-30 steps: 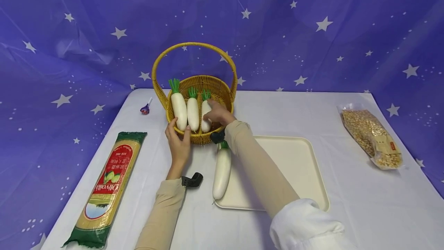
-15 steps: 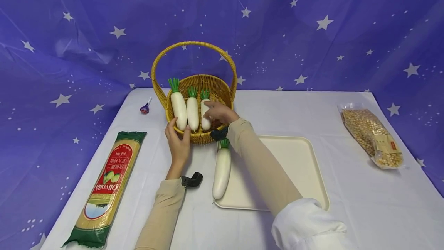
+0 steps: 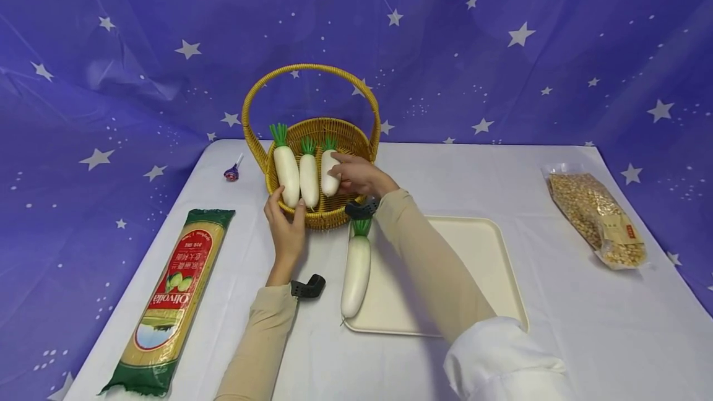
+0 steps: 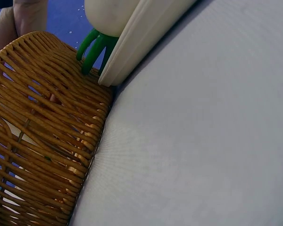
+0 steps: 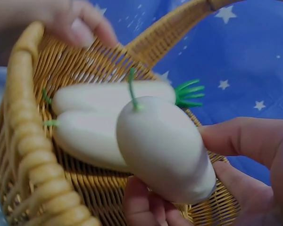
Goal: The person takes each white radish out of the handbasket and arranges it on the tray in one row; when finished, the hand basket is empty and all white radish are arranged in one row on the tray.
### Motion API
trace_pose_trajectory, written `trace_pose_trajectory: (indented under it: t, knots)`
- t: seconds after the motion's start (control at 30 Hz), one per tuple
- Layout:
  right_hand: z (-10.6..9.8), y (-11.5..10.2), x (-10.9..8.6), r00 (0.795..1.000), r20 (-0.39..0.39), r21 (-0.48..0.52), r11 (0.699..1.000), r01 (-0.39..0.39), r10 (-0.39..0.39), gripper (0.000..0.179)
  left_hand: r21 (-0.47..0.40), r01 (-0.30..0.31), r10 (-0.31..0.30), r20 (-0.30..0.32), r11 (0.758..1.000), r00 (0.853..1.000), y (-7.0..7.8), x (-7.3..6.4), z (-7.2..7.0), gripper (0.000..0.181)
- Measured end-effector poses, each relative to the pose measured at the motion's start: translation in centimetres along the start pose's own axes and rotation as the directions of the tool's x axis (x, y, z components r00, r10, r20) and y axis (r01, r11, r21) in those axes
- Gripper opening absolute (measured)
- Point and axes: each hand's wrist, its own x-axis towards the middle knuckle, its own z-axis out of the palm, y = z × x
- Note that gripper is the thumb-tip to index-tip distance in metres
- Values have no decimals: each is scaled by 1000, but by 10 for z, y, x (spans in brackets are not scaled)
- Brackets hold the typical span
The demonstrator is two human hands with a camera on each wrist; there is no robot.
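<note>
In the head view a wicker basket point(image 3: 325, 220) with a tall handle holds two white radishes, a long left radish point(image 3: 286, 176) and a shorter middle radish point(image 3: 309, 181). My right hand point(image 3: 362, 176) pinches a third white radish point(image 5: 162, 146) between thumb and fingers, its rooted end raised over the basket floor in the right wrist view. At the basket's front left, my left hand point(image 3: 288, 237) grips the rim, fingertips reaching over it. Another white radish point(image 3: 356, 277) lies along the left edge of a cream tray point(image 3: 468, 277), leaves toward the basket.
A pack of spaghetti point(image 3: 172, 302) lies on the left of the white-covered table point(image 3: 579, 351), with a lollipop point(image 3: 232, 171) behind it. At the right sits a bag of corn kernels point(image 3: 596, 218). Behind hangs a purple starry cloth point(image 3: 445, 79).
My right hand has shifted a little to the right, and the radish in it has come up, its lower end now higher than before. The left hand stays on the rim.
</note>
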Motion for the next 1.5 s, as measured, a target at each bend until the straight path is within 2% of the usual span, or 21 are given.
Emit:
trace_pose_trajectory:
  t: [0.2,0.33,0.47,0.53,0.67,0.87,0.97,1.27,1.4,1.5]
  knots:
    - [-7,-4,-19,998,-4,83,995,63,-62,57,5,10,-10,4,1000,1000,1,0,-1,50]
    - [-9,-10,-43,989,17,68,987,146,-147,56,-2,10,-10,0,1000,1000,1,0,-1,51]
    - [-11,-7,-75,968,41,87,966,244,-248,57,-6,14,-14,6,1000,1000,2,0,1,52]
    - [-11,-3,-93,958,22,54,957,284,-285,58,-6,15,-15,13,1000,1000,1,0,1,53]
    - [-11,10,-126,941,-56,-99,940,327,-333,60,-3,20,-20,4,1000,1000,1,0,1,52]
    - [-19,44,-165,904,-164,-344,881,324,-396,60,-4,12,-12,-2,1000,1000,1,-2,1,52]
    - [-25,68,-179,892,-196,-417,858,299,-407,61,-4,9,-9,-1,1000,1000,1,-2,1,51]
    - [-31,135,-210,923,-232,-499,852,158,-307,62,-11,25,-24,23,1000,999,1,-4,0,51]
    - [-27,149,-214,933,-225,-498,856,137,-280,62,-4,33,-33,21,999,999,1,-4,0,52]
    - [-24,152,-212,935,-212,-484,861,154,-286,62,-11,30,-30,17,999,999,1,-3,0,52]
